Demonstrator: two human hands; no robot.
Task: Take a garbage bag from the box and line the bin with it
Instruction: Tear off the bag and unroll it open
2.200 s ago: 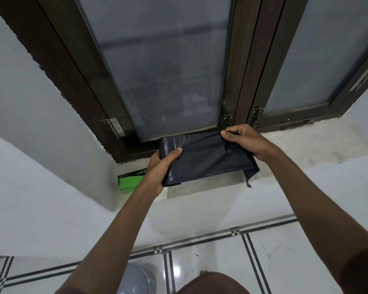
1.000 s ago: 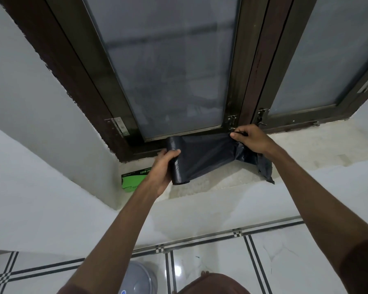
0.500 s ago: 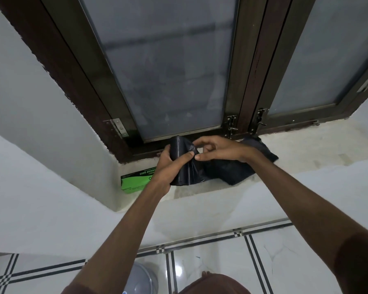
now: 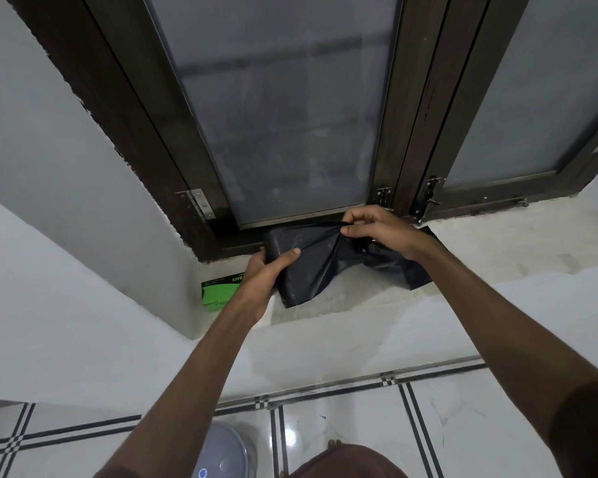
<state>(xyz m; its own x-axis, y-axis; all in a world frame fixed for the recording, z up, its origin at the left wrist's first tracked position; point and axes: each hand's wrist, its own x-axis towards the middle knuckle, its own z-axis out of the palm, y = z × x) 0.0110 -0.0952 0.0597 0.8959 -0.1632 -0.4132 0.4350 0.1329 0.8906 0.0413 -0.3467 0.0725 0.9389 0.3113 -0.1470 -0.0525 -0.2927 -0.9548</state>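
The step in hand looks like separating one bag from the rest: the left hand (image 4: 268,270) grips the roll of black garbage bags (image 4: 292,267) above the window sill (image 4: 497,250), while the right hand (image 4: 377,229) pinches the loose black sheet pulled out from it; the green box (image 4: 218,293) lies on the sill behind the left wrist; next, I judge, comes a tear at the perforation, then a turn down to the grey bin (image 4: 223,450) on the tiled floor (image 4: 463,426)
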